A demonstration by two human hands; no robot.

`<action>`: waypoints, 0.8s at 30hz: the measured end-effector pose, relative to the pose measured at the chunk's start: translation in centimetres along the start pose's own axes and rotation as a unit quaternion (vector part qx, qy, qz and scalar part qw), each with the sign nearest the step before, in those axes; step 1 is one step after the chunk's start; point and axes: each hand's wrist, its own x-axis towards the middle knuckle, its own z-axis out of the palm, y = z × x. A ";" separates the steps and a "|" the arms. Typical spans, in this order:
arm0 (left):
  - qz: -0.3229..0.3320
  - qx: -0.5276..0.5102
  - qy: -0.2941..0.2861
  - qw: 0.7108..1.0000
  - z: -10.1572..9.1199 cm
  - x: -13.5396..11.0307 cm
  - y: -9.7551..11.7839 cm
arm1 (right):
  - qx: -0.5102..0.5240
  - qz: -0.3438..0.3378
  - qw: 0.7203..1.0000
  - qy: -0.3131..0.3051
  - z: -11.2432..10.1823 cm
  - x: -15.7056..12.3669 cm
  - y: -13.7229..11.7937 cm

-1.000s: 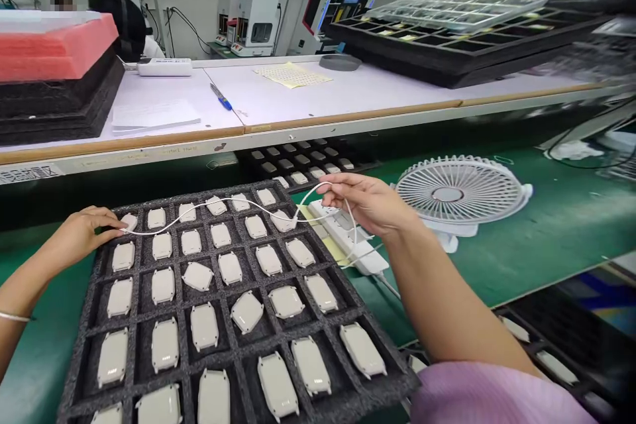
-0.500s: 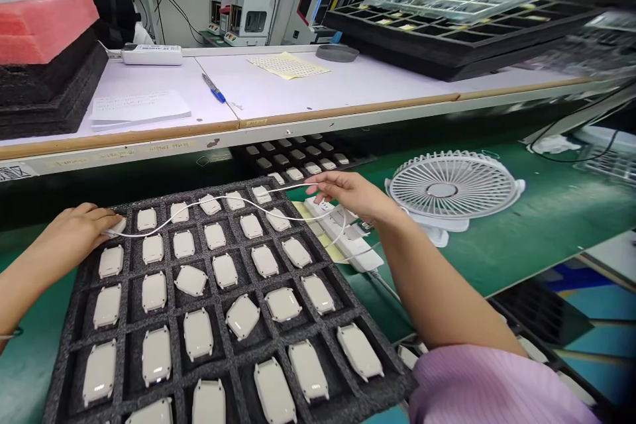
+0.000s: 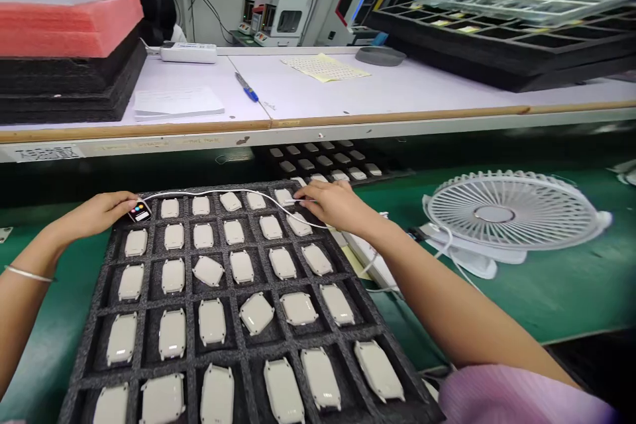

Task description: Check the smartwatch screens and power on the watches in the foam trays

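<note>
A black foam tray (image 3: 189, 351) lies in front of me with several white watch-like devices (image 3: 212, 321) in its pockets. My left hand (image 3: 99, 212) rests at the tray's far left corner, its fingers closed on a device (image 3: 140, 211) that shows a lit, coloured screen. A thin white cable (image 3: 238, 192) runs from that device across the tray's back row. My right hand (image 3: 332, 204) lies low over the far right corner, fingers closed on the cable beside a device (image 3: 285, 197) there.
A white desk fan (image 3: 507, 212) lies face up on the green mat to the right, with a white power strip (image 3: 370, 262) under my right forearm. Behind, a raised shelf (image 3: 318, 116) carries foam stacks (image 3: 64, 46), papers, a blue pen (image 3: 247, 87) and black trays (image 3: 507, 46). A person sits far back left.
My right hand has come down and to the left, from above the power strip to the tray's far right corner, laying the cable along the back row. The device at my left hand now shows a lit screen.
</note>
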 end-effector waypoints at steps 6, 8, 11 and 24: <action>0.005 -0.016 -0.032 0.999 0.2 0.8 -0.3 | -0.046 -0.053 0.996 0.063 0.2 0.7 0.5; -0.001 -0.004 -0.027 1.000 0.5 1.0 -0.3 | -0.039 -0.029 0.994 0.094 0.0 1.4 0.9; -0.018 0.001 -0.018 1.000 0.8 1.3 -0.4 | 0.062 0.029 0.996 0.063 -0.1 2.5 2.1; -0.039 -0.068 -0.029 0.996 0.4 2.2 -0.6 | 0.024 0.050 0.996 -0.069 0.0 5.1 1.9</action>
